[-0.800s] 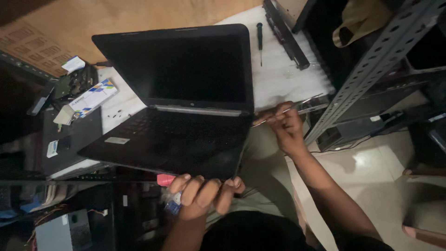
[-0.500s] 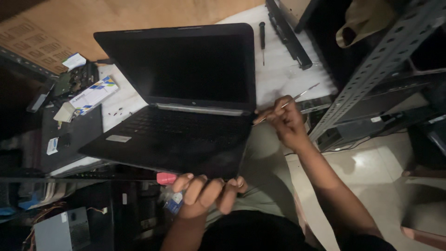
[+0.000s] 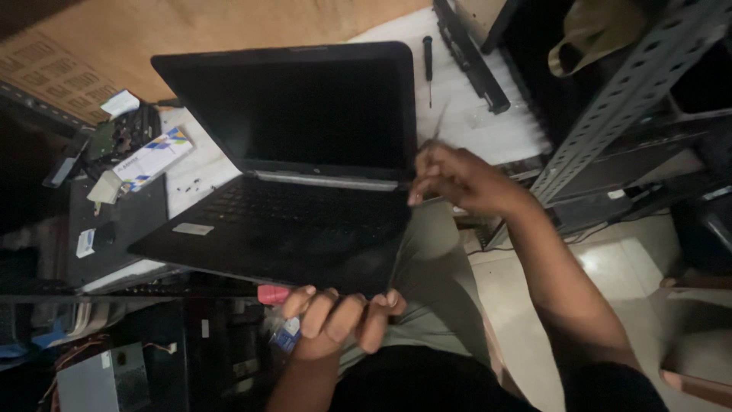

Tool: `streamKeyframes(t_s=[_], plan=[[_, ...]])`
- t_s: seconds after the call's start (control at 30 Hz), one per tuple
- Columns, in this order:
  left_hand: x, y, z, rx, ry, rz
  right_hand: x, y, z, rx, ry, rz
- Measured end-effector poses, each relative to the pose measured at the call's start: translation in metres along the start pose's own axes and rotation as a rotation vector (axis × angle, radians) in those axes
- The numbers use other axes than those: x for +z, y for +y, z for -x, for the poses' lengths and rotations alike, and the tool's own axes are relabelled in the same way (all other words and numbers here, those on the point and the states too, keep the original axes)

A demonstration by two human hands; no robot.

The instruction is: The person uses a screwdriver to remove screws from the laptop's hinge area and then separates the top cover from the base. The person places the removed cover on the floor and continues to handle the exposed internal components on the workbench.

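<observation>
Left hand (image 3: 335, 317) curls under the near front edge of the open black laptop (image 3: 293, 191), steadying it best held level, while right hand (image 3: 457, 179) pinches a thin tool (image 3: 438, 126) at the hinge corner, with a screwdriver (image 3: 428, 65) and long black strip (image 3: 469, 53) lying beyond.

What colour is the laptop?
The laptop is black, with a dark screen; the head view shows it.

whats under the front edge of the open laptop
The left hand curls its fingers up over the black laptop front edge; beside them shows a small red object. The palm and the rest underneath are hidden.
</observation>
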State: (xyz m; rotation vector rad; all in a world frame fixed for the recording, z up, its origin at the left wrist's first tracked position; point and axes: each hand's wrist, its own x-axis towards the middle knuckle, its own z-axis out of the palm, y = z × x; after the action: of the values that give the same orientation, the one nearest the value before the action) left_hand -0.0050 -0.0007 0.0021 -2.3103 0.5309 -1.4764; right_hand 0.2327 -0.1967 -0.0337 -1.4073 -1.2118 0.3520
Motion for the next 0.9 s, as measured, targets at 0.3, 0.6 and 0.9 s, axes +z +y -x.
streamKeyframes(t_s=[0.3, 0.6, 0.9], plan=[[0.006, 0.003, 0.004, -0.011, 0.031, 0.057, 0.03, 0.021, 0.028, -0.073, 0.265, 0.008], [0.009, 0.004, 0.007, -0.028, 0.078, 0.061, 0.026, 0.036, 0.033, 0.014, 0.259, 0.13], [0.01, 0.0, 0.008, 0.056, 0.1, -0.006, 0.083, 0.098, 0.068, 0.032, 0.766, 0.01]])
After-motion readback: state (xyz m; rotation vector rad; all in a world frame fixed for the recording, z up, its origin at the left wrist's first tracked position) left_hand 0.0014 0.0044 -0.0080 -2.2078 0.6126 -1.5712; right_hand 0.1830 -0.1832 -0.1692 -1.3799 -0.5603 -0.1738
